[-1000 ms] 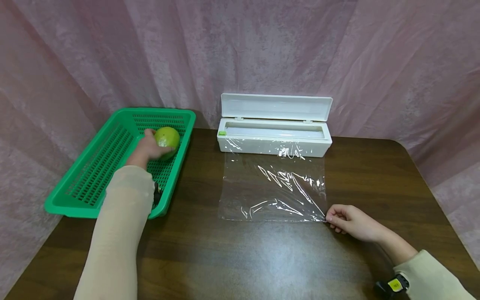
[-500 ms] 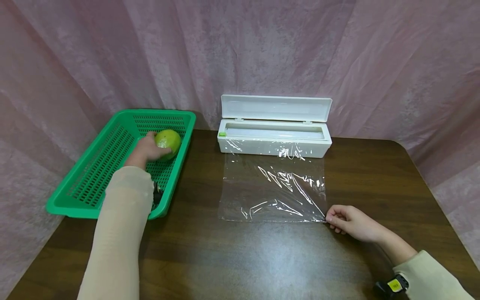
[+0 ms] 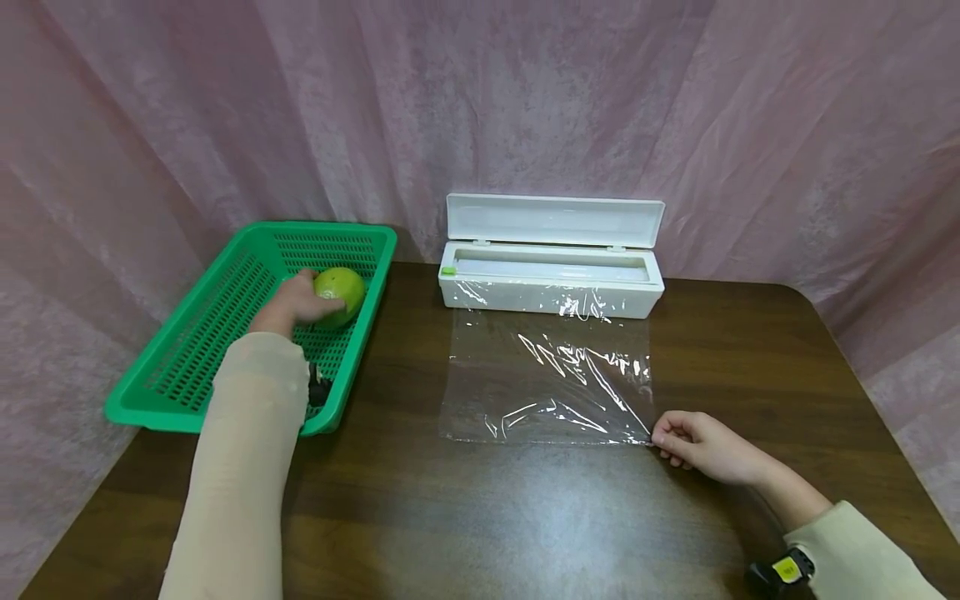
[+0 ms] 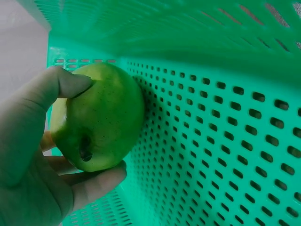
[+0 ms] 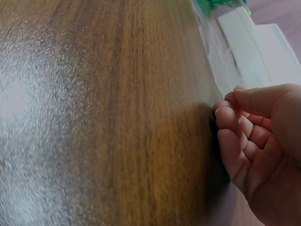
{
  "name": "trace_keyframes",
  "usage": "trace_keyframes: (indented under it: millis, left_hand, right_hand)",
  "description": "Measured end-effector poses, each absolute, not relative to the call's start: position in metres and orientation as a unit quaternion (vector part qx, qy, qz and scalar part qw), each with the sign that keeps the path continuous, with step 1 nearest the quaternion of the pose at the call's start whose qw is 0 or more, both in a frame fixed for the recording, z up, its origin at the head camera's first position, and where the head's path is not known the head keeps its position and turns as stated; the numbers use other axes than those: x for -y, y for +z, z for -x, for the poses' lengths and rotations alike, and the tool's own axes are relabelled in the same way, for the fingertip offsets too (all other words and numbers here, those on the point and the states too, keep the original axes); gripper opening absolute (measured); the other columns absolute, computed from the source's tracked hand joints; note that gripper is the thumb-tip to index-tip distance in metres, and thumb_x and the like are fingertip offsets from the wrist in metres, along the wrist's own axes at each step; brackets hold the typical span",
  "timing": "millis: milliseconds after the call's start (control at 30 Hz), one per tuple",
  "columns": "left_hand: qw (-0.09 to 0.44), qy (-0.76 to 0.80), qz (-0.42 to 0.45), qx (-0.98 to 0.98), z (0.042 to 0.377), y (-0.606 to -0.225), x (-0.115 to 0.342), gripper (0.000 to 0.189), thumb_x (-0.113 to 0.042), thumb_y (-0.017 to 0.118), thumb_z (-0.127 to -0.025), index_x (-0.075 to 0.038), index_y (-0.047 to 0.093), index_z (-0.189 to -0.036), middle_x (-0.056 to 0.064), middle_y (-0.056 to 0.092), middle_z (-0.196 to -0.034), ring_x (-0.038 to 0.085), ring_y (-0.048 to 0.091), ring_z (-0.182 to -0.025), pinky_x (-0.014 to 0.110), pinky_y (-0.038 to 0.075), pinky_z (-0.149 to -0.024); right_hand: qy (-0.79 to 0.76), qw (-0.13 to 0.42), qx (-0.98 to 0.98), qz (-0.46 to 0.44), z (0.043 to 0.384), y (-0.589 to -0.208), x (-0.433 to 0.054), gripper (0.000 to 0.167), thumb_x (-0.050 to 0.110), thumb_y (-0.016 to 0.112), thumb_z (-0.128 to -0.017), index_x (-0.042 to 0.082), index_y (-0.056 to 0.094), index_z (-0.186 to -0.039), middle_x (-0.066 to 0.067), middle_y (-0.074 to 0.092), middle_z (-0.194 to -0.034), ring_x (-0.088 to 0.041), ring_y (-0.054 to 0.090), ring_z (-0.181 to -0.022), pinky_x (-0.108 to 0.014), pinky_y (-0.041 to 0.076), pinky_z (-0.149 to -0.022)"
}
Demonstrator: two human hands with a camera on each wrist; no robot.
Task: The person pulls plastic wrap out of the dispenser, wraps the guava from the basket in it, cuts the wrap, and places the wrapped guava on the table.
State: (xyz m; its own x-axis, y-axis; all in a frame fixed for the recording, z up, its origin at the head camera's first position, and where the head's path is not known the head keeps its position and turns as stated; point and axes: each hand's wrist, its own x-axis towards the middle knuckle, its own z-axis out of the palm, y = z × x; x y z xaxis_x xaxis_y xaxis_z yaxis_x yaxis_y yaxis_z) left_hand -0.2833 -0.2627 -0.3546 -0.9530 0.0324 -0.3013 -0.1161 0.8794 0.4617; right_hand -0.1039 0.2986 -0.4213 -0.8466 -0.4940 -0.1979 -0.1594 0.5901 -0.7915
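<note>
Gripping fruit (image 3: 342,288) (left), pinching film (image 3: 551,379), curled hands (image 3: 297,302) (image 3: 701,443) well apart

Head cam sits high on the near side, facing forward and down at mid range, wide enough to catch the desk (image 3: 450,533) and the pink curtain (image 3: 562,100) behind it. Left wrist cam is very close, looking past the left grip (image 4: 40,169) at the green fruit (image 4: 108,117) and green basket (image 4: 197,47), all shared with head. Right wrist cam is low, close and rolled sideways, looking across the desk past the right grip (image 5: 263,146) toward the clear film (image 5: 217,52) and white box (image 5: 242,42), also in head.
</note>
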Motion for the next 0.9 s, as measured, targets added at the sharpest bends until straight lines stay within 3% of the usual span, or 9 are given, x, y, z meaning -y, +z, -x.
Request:
trace_keyframes:
  millis: [133,500,700,900]
  left_hand:
    - [0.154,0.253,0.019,-0.955,0.281,-0.353,0.264,0.087,-0.036,0.055,-0.091,0.009,0.006,-0.147,0.037,0.035,-0.134,0.042,0.054,-0.101,0.038,0.054,-0.066]
    - [0.154,0.286,0.030,-0.945,0.279,-0.344,0.270,0.090,-0.038,0.053,-0.092,0.005,-0.001,-0.149,0.036,0.029,-0.140,0.046,0.049,-0.112,0.041,0.055,-0.072]
    - [0.138,0.292,0.031,-0.946,0.281,-0.338,0.272,0.091,-0.039,0.053,-0.091,0.005,-0.002,-0.149,0.037,0.030,-0.139,0.045,0.050,-0.110,0.040,0.055,-0.070]
    - [0.115,0.287,0.033,-0.950,0.282,-0.332,0.273,0.093,-0.042,0.054,-0.090,0.003,-0.001,-0.150,0.036,0.030,-0.141,0.047,0.048,-0.113,0.051,0.049,-0.084]
  right_hand:
    - [-0.413,0.205,-0.867,0.187,0.103,-0.421,-0.299,0.015,0.014,0.051,-0.098,0.003,0.060,-0.093,0.000,0.059,-0.076,-0.005,0.054,-0.064,-0.024,0.048,-0.054]
    - [-0.414,0.206,-0.867,0.185,0.105,-0.418,-0.297,0.015,0.014,0.051,-0.098,0.002,0.060,-0.093,-0.001,0.059,-0.075,-0.005,0.054,-0.064,-0.024,0.048,-0.054]
    - [-0.417,0.204,-0.866,0.187,0.107,-0.418,-0.296,0.015,0.014,0.052,-0.097,0.002,0.060,-0.092,-0.001,0.058,-0.074,-0.005,0.054,-0.063,-0.024,0.048,-0.054]
    - [-0.416,0.202,-0.867,0.188,0.108,-0.418,-0.296,0.015,0.014,0.052,-0.097,0.002,0.060,-0.092,-0.001,0.058,-0.074,-0.005,0.054,-0.063,-0.024,0.048,-0.054]
